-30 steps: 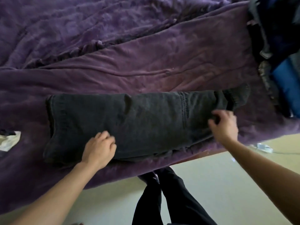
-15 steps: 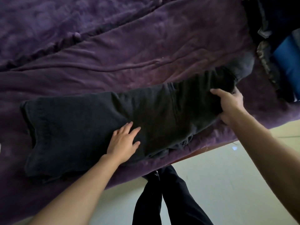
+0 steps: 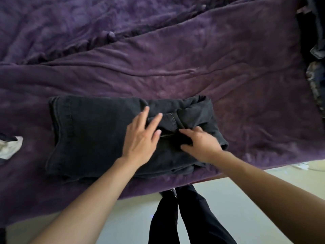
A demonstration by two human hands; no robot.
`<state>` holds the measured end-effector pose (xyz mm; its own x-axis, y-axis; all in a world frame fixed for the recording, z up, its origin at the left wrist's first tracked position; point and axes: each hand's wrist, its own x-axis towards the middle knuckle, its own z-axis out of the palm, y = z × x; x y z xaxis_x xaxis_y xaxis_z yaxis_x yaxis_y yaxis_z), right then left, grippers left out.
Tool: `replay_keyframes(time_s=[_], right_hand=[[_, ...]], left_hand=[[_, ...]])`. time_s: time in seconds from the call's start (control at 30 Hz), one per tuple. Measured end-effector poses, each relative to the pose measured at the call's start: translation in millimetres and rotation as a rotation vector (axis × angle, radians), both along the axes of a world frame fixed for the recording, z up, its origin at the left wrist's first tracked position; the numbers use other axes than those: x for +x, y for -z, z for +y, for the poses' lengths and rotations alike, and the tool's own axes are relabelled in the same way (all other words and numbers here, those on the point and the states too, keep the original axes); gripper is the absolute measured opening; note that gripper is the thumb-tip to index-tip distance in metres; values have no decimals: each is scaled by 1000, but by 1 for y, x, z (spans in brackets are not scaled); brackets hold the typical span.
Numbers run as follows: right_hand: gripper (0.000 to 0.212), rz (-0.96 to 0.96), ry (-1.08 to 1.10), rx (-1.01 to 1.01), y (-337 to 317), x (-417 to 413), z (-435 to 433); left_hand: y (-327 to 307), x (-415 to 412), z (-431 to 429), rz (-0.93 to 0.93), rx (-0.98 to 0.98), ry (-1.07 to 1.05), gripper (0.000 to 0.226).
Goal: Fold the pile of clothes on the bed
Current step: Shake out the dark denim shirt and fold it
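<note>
Bedside, mid-fold: L hand (image 3: 140,138) lies flat, fingers spread, on black jeans (image 3: 88,134) near the bed edge. R hand (image 3: 200,145), just beside it, sits on the doubled-over end; pressing or pinching, can't tell. Risk: the bulky flap beyond the R fingertips looks loose & skewed. Let go early and it may spring open, or the bundle may slip off the edge under the wrists. Beyond: purple blanket (image 3: 175,76); clothes pile (image 3: 316,50) far R of R hand.

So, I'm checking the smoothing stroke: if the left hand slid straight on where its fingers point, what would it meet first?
Probably the raised fold of the jeans just ahead of the left hand, which lies flat on them; beyond that, the purple blanket.
</note>
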<state>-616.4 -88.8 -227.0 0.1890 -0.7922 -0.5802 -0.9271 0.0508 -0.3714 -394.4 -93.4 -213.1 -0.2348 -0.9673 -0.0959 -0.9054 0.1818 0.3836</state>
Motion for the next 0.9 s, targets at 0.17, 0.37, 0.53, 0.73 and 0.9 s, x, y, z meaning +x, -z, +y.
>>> replay_keyframes(time_s=[0.17,0.37,0.53,0.73,0.9], right_hand=[[31,1,667,-276,-5,-70,-31],[46,-491,1023,426,27,-98,-54],[55,-600,883,656,5,-83,-68],[45,-474,606,519,-73,13,-73],[21,-475,567,337,-123,148,-75]], left_hand=[[44,-18,15,-247,435,169,54],[61,-6,7,-184,501,201,54],[54,-2,3,-116,571,194,57],[21,40,2,215,600,-34,40],[-18,162,38,407,397,-425,27]])
